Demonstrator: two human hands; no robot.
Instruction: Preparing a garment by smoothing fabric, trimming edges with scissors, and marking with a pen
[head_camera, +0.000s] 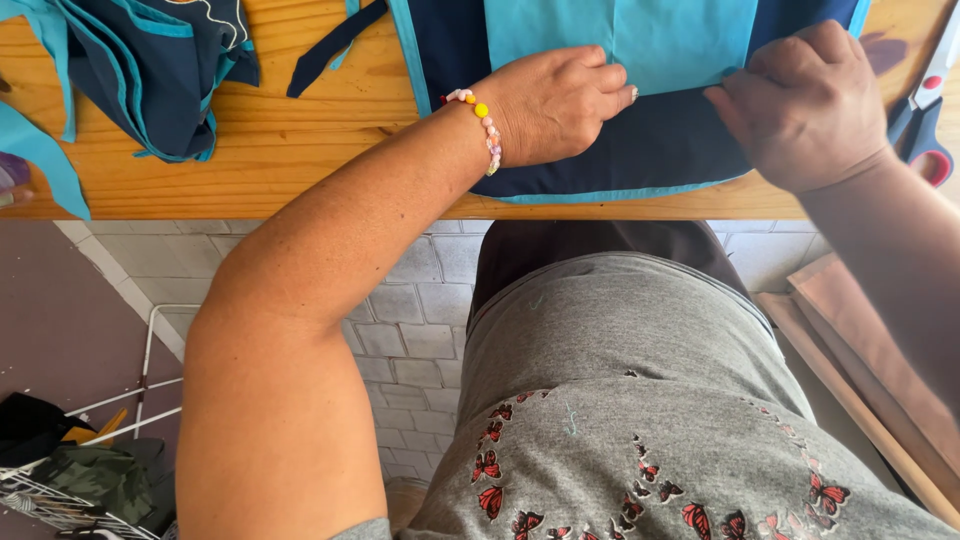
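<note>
Navy cloth (640, 150) lies flat under both hands, with the turquoise pocket (620, 40) already placed just beyond the fingers. The left hand (555, 105) presses with curled fingers while the right hand (805, 105) pinches the pocket's edge; nothing shows it sewn yet.

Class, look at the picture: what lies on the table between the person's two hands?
In the head view, navy fabric with a turquoise panel spans between left hand and right hand.

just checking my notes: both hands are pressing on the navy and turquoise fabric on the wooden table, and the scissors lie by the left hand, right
Not quite. In the head view, the scissors lie by the right hand, not the left hand. The rest holds: both hands press on the navy and turquoise fabric on the wooden table.
</note>
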